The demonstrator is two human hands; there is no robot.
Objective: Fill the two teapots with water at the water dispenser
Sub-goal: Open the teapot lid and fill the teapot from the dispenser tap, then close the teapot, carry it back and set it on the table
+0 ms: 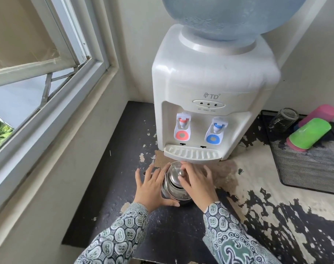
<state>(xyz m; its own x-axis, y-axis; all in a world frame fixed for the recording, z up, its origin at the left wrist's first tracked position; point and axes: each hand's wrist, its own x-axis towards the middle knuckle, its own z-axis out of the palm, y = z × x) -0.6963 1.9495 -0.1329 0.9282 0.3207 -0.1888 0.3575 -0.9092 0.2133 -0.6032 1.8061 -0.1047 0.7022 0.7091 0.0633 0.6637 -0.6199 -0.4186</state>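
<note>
A small shiny steel teapot (174,184) stands on the worn black counter just in front of the drip tray (192,153) of a white water dispenser (210,79). Its lid with a round knob is on. My left hand (153,187) lies against the pot's left side, fingers spread, thumb under its near edge. My right hand (197,182) rests on the right side and top, fingertips by the lid knob. The dispenser has a red tap (183,128) and a blue tap (215,133), with a large blue bottle (229,14) on top. Only one teapot is in view.
A black mesh tray (307,168) at the right holds a green cup (310,133), a pink cup (320,114) and an upturned glass (283,118). A window with a white frame (53,103) runs along the left wall. The counter's coating is peeling.
</note>
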